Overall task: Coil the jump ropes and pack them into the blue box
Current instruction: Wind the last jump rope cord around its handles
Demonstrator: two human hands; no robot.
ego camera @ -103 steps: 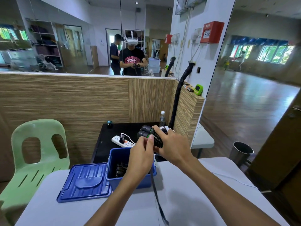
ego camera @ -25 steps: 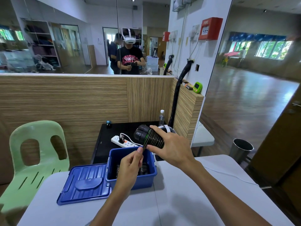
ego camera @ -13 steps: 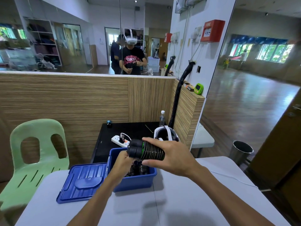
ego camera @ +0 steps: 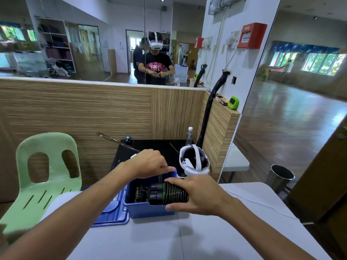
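Note:
My right hand (ego camera: 199, 195) grips a coiled jump rope (ego camera: 165, 194), black cord wound round two black handles with green bands, held level over the blue box (ego camera: 148, 210). My left hand (ego camera: 150, 163) hovers above the box's far rim and pinches a thin black strand that runs down toward the coil. Another coiled rope (ego camera: 138, 194) lies inside the box, partly hidden by the handles.
The blue lid (ego camera: 110, 212) lies left of the box on the grey table (ego camera: 169, 241). A green plastic chair (ego camera: 43, 177) stands at left. Behind the box a black low table holds a white headset (ego camera: 194, 162) and a water bottle (ego camera: 189, 134). A metal bin (ego camera: 278, 178) stands at right.
My right hand has lowered the coiled rope from chest height to just over the box. My left hand rose out of the box and now pinches the loose strand above it.

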